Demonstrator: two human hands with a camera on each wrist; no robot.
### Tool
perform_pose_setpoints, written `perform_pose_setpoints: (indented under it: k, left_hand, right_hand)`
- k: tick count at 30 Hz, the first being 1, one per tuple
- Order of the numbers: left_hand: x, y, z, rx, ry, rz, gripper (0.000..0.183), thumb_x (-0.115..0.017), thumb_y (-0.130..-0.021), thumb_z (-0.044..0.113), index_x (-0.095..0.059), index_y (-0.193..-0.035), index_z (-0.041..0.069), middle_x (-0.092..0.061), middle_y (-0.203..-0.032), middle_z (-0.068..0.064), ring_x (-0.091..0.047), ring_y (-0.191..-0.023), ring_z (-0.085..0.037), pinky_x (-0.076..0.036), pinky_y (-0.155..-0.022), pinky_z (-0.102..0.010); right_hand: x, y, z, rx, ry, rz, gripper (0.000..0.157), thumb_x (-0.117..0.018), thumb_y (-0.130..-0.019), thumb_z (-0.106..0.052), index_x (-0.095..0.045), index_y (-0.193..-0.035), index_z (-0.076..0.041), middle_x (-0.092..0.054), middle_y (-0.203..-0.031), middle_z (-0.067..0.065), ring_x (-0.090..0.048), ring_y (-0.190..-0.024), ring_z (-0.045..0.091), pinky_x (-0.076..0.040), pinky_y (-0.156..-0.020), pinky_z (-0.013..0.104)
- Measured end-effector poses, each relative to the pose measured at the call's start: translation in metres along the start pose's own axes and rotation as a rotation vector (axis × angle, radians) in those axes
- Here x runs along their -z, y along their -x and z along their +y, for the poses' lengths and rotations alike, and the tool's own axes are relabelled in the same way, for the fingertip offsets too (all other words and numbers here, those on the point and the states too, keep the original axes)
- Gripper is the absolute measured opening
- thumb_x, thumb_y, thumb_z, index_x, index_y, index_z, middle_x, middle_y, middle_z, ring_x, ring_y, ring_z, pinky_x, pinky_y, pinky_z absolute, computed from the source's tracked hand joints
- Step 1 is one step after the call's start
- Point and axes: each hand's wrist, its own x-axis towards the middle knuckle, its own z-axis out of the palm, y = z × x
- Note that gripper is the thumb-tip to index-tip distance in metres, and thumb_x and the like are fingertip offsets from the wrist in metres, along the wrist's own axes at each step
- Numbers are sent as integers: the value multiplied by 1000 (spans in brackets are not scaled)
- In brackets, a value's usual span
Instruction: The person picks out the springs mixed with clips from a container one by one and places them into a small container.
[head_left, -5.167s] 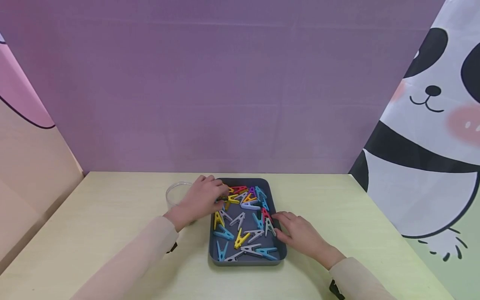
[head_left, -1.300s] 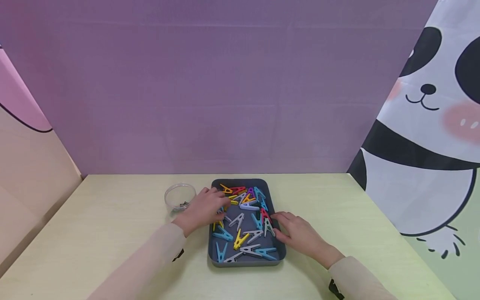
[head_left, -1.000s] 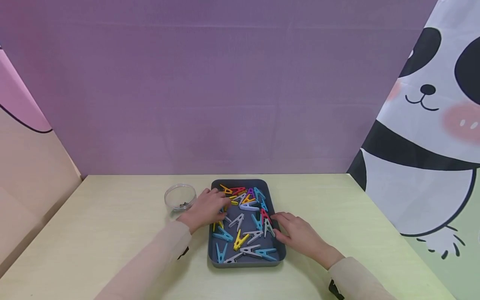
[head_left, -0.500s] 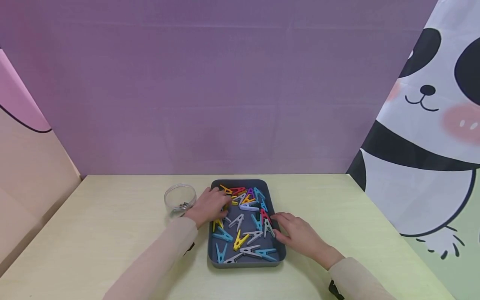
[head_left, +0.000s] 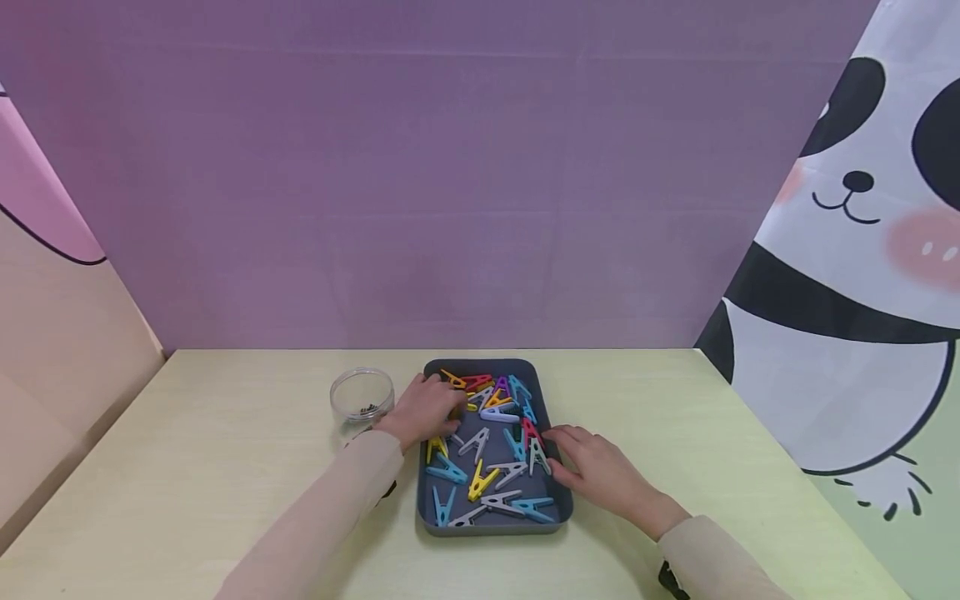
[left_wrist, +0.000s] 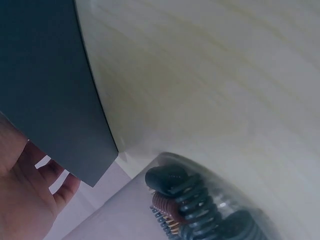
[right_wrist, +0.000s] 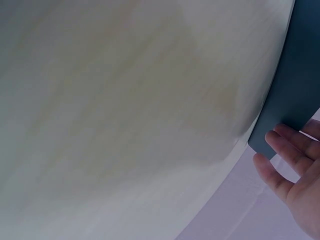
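Observation:
A dark grey tray (head_left: 495, 527) on the table holds many clothespins in several colours, among them a yellow clothespin (head_left: 482, 481) and a lilac one (head_left: 498, 413). My left hand (head_left: 423, 411) reaches over the tray's left rim, its fingertips down among the clothespins at the upper left. The fingertips are hidden, so whether they pinch anything does not show. My right hand (head_left: 603, 471) rests against the tray's right wall, fingers extended and holding nothing. Left of the tray stands a clear round container (head_left: 362, 392); in the left wrist view, dark coiled pieces (left_wrist: 197, 205) lie inside it.
The pale wooden table (head_left: 225, 467) surrounds the tray. A purple cloth (head_left: 442, 183) hangs at the table's back, and a panda-print cloth (head_left: 862, 375) covers the right side.
Seconds ago, a black coil showed at my left fingers; it no longer shows there. Since then my left hand has moved slightly lower and deeper into the tray. The right hand stays put.

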Motion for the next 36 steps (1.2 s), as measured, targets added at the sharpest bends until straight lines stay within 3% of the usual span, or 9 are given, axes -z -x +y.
perform_pose_setpoints:
  k: [19, 36]
  left_hand:
    - [-3, -5, 0, 27, 74, -15, 19, -68, -81, 31, -67, -99, 26, -66, -90, 10, -49, -86, -17, -36, -84, -37]
    - [-5, -5, 0, 28, 116, 31, 15, -69, -79, 25, -68, -94, 25, -66, -86, 10, -49, -84, -17, -36, -78, -34]
  right_hand:
    - [-1, 0, 1, -14, -4, -14, 36, -61, -84, -27, -59, -113, -7, -61, -113, 8, -61, -100, 22, -50, -84, 38]
    - [1, 0, -1, -12, -5, -15, 35, -61, -83, -26, -59, -113, -7, -62, -112, 8, -61, -97, 22, -50, -83, 38]
